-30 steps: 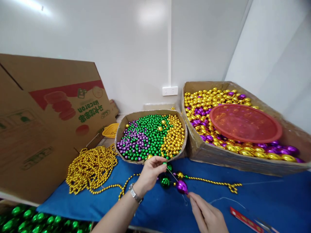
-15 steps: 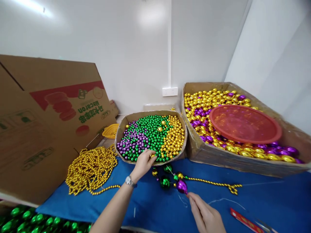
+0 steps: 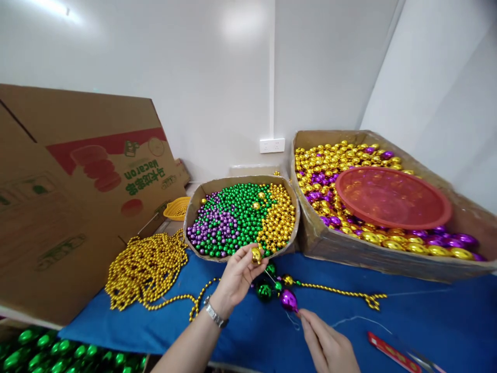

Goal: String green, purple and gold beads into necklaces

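My left hand (image 3: 241,272), with a watch at the wrist, pinches a gold bead (image 3: 257,254) near the front rim of the middle box of small beads (image 3: 236,217). My right hand (image 3: 326,336) pinches the lower tip of a large purple bead (image 3: 288,300) over the blue cloth (image 3: 248,336). Beside the purple bead lie a large green bead (image 3: 264,290) and a smaller gold one (image 3: 288,280). A gold bead chain (image 3: 334,291) runs from this cluster to the right.
A pile of gold bead strings (image 3: 149,267) lies left, beside a big carton (image 3: 85,197). At the right, a large box (image 3: 341,254) of gold and purple beads holds a red basin (image 3: 392,197). A red-labelled strip (image 3: 392,352) and a metal tool lie front right.
My left hand has drawn back from the box rim and turned palm up, with the gold bead now in plain view. More gold chain shows left of my wrist. My right hand barely moved.
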The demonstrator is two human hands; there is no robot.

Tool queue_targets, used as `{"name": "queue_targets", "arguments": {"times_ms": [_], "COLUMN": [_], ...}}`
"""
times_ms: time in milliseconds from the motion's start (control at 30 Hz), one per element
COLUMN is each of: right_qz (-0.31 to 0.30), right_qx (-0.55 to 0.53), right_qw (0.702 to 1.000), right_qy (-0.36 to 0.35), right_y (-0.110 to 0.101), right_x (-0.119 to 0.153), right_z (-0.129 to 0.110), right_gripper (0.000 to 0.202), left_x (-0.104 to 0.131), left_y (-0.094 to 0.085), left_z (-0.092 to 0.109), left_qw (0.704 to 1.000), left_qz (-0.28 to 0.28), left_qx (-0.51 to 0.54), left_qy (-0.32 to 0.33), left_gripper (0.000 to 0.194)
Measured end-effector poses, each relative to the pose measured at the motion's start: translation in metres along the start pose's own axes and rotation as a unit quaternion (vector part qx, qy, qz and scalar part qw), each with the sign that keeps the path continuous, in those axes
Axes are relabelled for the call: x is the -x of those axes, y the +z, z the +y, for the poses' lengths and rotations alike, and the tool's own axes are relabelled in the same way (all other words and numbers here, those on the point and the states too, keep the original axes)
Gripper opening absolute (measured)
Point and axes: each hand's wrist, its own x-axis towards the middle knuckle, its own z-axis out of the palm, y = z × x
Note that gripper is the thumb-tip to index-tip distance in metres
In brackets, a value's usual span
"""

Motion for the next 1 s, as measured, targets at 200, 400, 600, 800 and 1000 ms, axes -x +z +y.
{"name": "queue_targets", "arguments": {"times_ms": [200,400,600,800,1000], "right_qz": [-0.012,-0.043,-0.037,-0.002,0.017], "right_qx": [0.002,-0.037,-0.04,-0.029,-0.03], "right_qw": [1.0,0.992,0.993,0.994,0.99], "right_qy": [0.004,0.116,0.103,0.107,0.134], "right_y": [0.001,0.008,0.01,0.007,0.006], "right_x": [0.002,-0.003,0.0,0.002,0.002], "right_z": [0.001,-0.005,0.001,0.001,-0.005], "right_gripper": [0.024,0.018,0.024,0.02,0.018], "left_x": [0.004,0.015,0.017,0.019,0.021], "left_y": [0.002,0.009,0.007,0.011,0.01], "left_z": [-0.007,-0.017,-0.024,-0.029,-0.031], "left_qw": [1.0,0.998,0.999,0.997,0.995], "left_qz": [-0.013,-0.048,-0.045,-0.012,0.013], "left_qx": [-0.013,-0.028,-0.004,-0.054,-0.081], "left_qy": [0.007,-0.012,-0.002,0.051,0.058], "left_gripper": [0.028,0.029,0.031,0.032,0.032]}}
